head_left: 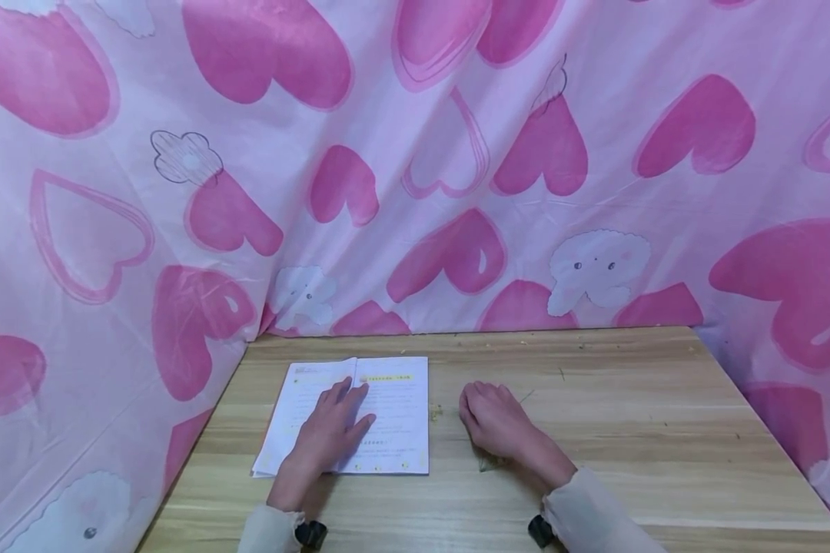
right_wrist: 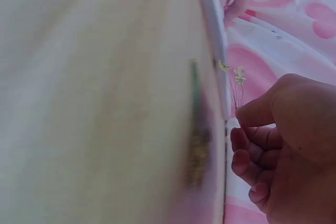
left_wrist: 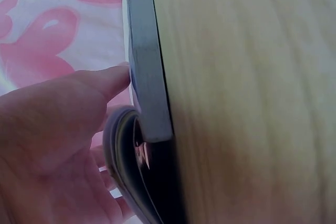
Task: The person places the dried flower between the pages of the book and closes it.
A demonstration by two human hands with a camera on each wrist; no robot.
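Note:
An open book (head_left: 403,415) with printed pages lies on the left part of the wooden table. My left hand (head_left: 328,432) rests on it near the centre fold, fingers spread. In the left wrist view the book's curved page edge (left_wrist: 114,148) shows beside that hand. To the right of the book is my right hand (head_left: 496,418), its fingers curled. Between thumb and forefinger it pinches a thin sprig of small pale flowers (right_wrist: 239,77), seen in the right wrist view. A blurred dried plant piece (right_wrist: 197,153) lies on the table near this hand.
Small plant crumbs (head_left: 435,412) lie between the book and the right hand. More thin bits are scattered across the wooden table (head_left: 664,476). A pink heart-patterned cloth (head_left: 449,230) hangs around the back and sides.

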